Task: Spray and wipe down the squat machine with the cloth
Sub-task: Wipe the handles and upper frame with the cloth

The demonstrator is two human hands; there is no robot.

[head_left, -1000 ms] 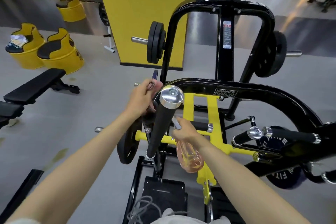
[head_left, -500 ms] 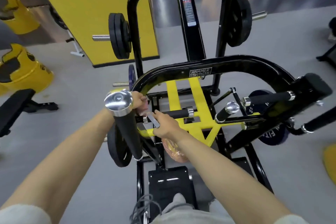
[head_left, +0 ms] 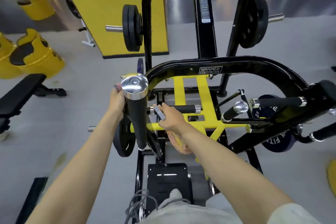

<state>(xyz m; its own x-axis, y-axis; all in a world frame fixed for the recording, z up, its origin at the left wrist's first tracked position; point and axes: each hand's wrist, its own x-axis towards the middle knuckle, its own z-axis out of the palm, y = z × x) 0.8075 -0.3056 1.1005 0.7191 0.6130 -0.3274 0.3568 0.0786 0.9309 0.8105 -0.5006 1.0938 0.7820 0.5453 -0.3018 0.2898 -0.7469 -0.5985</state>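
Right hand [head_left: 171,119] is clamping round the bottle [head_left: 179,142], which is hanging just below the fist. Left hand [head_left: 117,102] is pressing against the handle [head_left: 137,114], its fingers hiding behind, so I cannot tell its grip.

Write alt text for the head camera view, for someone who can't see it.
Seen from above, a person's right-hand grip holds an orange spray bottle over a black and yellow squat machine. The left-hand grip sits against a chrome-capped black handle, fingers hidden behind it.
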